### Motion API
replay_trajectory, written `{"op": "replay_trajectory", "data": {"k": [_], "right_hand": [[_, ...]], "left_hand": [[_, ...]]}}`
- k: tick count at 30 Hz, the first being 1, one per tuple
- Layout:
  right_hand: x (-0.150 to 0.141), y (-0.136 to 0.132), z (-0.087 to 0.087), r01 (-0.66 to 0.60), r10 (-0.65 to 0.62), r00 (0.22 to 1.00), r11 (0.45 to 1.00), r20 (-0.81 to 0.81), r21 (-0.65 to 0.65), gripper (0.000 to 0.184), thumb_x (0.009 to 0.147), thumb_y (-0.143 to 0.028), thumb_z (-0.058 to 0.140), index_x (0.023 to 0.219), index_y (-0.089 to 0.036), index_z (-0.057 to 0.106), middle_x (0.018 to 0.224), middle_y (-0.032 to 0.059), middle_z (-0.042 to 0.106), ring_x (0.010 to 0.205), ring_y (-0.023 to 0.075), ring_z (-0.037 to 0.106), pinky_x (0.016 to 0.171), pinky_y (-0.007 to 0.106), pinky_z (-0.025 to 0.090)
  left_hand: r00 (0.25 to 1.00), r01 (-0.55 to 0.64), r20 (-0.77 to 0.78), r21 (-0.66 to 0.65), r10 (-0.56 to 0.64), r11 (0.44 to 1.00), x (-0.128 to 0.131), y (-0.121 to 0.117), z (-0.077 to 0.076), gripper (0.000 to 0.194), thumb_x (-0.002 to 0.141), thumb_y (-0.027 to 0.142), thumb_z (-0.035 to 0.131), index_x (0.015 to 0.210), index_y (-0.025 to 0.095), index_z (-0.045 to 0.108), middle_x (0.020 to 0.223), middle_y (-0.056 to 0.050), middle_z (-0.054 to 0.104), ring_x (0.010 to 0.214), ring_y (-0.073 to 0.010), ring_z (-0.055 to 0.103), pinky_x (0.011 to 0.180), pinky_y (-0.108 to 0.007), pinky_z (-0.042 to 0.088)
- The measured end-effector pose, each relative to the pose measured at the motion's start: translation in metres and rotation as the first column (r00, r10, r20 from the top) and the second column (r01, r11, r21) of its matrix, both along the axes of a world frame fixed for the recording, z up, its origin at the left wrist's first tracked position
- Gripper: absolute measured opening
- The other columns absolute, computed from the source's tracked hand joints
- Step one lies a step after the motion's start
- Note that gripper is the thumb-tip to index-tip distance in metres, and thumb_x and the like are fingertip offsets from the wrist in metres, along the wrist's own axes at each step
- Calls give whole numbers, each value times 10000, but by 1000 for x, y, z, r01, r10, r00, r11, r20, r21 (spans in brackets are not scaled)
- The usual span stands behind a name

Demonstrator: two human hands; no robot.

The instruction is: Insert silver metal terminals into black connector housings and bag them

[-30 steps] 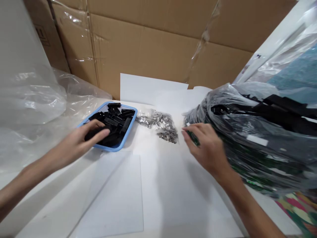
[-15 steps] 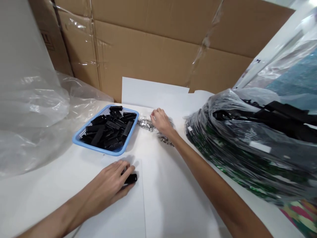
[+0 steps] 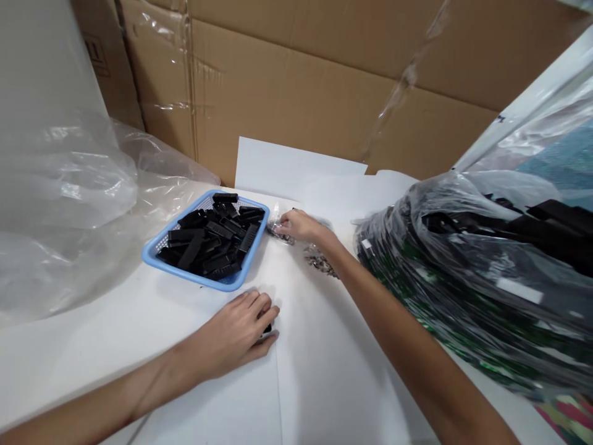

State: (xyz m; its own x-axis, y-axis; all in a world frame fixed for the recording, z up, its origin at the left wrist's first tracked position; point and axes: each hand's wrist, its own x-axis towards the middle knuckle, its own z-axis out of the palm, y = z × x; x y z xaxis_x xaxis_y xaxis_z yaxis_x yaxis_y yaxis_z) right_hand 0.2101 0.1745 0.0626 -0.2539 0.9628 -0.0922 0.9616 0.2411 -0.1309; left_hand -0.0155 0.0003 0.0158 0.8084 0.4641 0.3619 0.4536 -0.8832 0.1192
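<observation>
My left hand (image 3: 250, 327) rests on the white table, closed round a small black plastic piece (image 3: 267, 329); only its end shows between thumb and fingers. Farther off, my right hand (image 3: 299, 225) reaches down with fingers bent together at a small heap of shiny metal parts (image 3: 281, 237) in clear plastic. Whatever its fingertips pinch is too small to make out. Beneath the right wrist lies another clear bag of small metal parts (image 3: 320, 261). Between the left hand and the cardboard stands a blue basket (image 3: 227, 286) filled with black plastic pieces (image 3: 220, 228).
A large clear bag of black and green items (image 3: 445, 284) bulges on the right. Clear plastic sheeting (image 3: 65, 210) covers the left side. Behind the table (image 3: 319, 371) rises a cardboard wall (image 3: 296, 86), with white sheets (image 3: 296, 170) leaning against it.
My right hand has lowered its fingers to the metal parts beside the basket. My left hand keeps the black piece, now more covered. The view has shifted slightly.
</observation>
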Motion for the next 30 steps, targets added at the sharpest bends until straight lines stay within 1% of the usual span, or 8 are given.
{"op": "replay_trajectory", "data": {"k": [3,6,11,16,20,24,27,30], "right_hand": [[2,2,5,-56,57,998,997,15,-60,215,933,-386,731,971,-174,730,1012,72,755,938,195,677,835,289,493],[1,3,3,-50,54,997,996,53,-75,260,905,-396,762,1018,-166,718,1089,77,730,977,207,666,880,343,514],[-9,0,-13,20,-21,996,1000,87,8,280,989,-370,675,1174,-161,673,1281,95,659,1178,254,627,1044,488,495],[-11,-6,-22,89,-91,996,991,17,100,257,990,-310,642,1200,-164,664,1287,118,659,1188,273,611,1032,448,466],[-9,-5,-20,143,-132,987,981,-90,132,162,906,-229,674,1054,-182,716,1111,143,722,1078,289,636,890,335,449],[-5,0,-15,220,-182,954,965,-239,143,50,855,-231,692,848,-182,702,843,82,704,866,237,626,746,296,418],[1,3,-13,278,-213,907,950,-363,139,232,825,-277,733,668,-201,581,644,13,577,697,187,540,638,281,377],[9,3,-13,327,-228,850,935,-475,135,378,820,-314,746,601,-230,450,544,-34,436,597,153,442,562,275,335]], "left_hand": [[999,-8,50,-123,14,992,-2,1,1,194,1042,322,521,1164,187,589,1011,-97,650,930,-280,673,837,-405,576],[995,4,99,-220,19,975,-5,1,1,191,1042,330,531,1184,216,588,1022,-79,638,921,-257,668,841,-384,572],[994,15,111,-227,11,974,-6,1,-2,187,1043,320,527,1185,214,588,1035,-89,636,950,-270,665,857,-400,572],[993,27,121,-237,2,971,-6,0,-2,165,1039,303,534,1165,212,587,1036,-89,636,961,-272,663,864,-397,570],[995,29,99,-246,-5,969,-6,1,-1,168,1038,296,535,1165,198,583,1032,-94,633,952,-273,665,847,-400,572],[996,33,89,-248,-11,968,-6,2,-2,173,1042,286,525,1172,186,579,1030,-100,628,956,-278,662,836,-408,573],[995,32,102,-256,-6,966,-6,2,-3,172,1040,294,533,1169,193,585,1042,-99,633,963,-280,666,834,-406,574],[996,25,89,-260,-2,965,-6,2,-4,181,1039,291,540,1173,178,584,1055,-106,630,981,-289,669,842,-417,575]]}}
